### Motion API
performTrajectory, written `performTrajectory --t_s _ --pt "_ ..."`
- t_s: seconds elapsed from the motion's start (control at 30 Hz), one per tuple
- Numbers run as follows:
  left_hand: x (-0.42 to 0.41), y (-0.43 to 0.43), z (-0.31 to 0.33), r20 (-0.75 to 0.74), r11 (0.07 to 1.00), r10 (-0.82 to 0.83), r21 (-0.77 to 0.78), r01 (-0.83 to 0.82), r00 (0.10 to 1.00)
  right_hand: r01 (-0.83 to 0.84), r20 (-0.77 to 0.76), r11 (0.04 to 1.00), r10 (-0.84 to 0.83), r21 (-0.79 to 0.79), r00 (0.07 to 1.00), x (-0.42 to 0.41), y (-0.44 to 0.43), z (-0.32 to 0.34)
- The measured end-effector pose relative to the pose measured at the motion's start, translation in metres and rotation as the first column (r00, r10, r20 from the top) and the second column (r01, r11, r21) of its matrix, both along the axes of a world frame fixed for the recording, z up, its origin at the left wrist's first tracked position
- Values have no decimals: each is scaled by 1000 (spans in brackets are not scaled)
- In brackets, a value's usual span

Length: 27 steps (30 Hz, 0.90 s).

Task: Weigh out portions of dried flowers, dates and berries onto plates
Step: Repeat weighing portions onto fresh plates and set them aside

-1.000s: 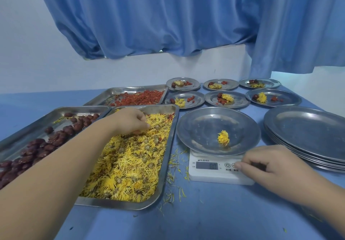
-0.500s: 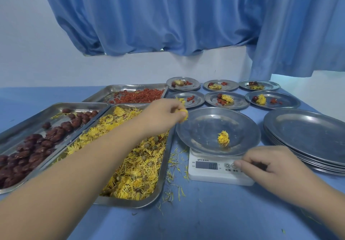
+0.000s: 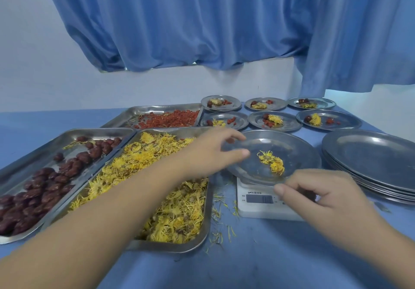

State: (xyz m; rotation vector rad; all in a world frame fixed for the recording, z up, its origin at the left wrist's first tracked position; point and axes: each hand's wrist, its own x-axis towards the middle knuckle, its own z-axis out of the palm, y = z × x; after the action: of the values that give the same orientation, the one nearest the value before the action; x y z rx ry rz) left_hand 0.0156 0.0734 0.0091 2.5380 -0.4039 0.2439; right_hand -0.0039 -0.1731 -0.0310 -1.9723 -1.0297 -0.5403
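A steel plate (image 3: pixel 296 151) sits on a small white scale (image 3: pixel 258 201) and holds two dried yellow flowers (image 3: pixel 271 162). My left hand (image 3: pixel 213 151) hovers at the plate's left rim with its fingers spread and holds nothing. My right hand (image 3: pixel 325 194) is over the scale's front right, fingers loosely curled, thumb close to the plate's near rim, nothing in it. Left of the scale lies a tray of yellow flowers (image 3: pixel 170 210); my left forearm crosses it. Further left is a tray of dark red dates (image 3: pixel 45 183), and behind them a tray of red berries (image 3: pixel 170 119).
Several small plates (image 3: pixel 276 120) with portions of flower, date and berries stand in two rows at the back. A stack of empty steel plates (image 3: pixel 370 160) is at the right. Loose petals (image 3: pixel 222 212) lie on the blue table between flower tray and scale.
My left hand carried a flower from the tray to the plate and let it go; the plate now holds two flowers. My right hand lifted slightly toward the plate's near rim.
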Motion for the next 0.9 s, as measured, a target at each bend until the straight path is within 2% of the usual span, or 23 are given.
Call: performTrajectory --t_s 0.13,0.2,0.23,0.3,0.37,0.43,0.57,0.67,0.77,0.9 --pt "-8 64 20 91 974 221 33 -225 971 -48 23 996 50 -71 998 -3 44 12" --pt "-10 108 28 122 937 339 46 -347 933 -2 74 989 13 -149 997 2 62 17" --pt "-11 132 30 141 908 405 57 -416 903 68 178 979 -34 -192 983 5 69 17" --pt "-15 182 30 170 829 521 132 -544 836 210 423 955 -104 -212 900 10 77 13" --pt "-20 230 23 167 748 579 283 -601 798 231 538 955 -100 -183 837 11 80 3" --pt "-28 273 8 147 679 629 373 -632 763 195 583 967 -63 -166 810 9 82 -8" --pt "-28 320 -23 114 621 706 375 -688 699 199 594 963 -53 -183 803 11 89 -14" --pt "-8 318 -32 47 658 652 462 -595 757 241 583 952 -90 -188 808 15 90 -13" --pt "11 301 -35 -26 732 582 453 -510 813 251 584 950 -100 -184 805 16 89 -13" --pt "25 294 -29 -160 725 623 487 -488 766 244 577 945 -77 -217 813 16 88 -16"
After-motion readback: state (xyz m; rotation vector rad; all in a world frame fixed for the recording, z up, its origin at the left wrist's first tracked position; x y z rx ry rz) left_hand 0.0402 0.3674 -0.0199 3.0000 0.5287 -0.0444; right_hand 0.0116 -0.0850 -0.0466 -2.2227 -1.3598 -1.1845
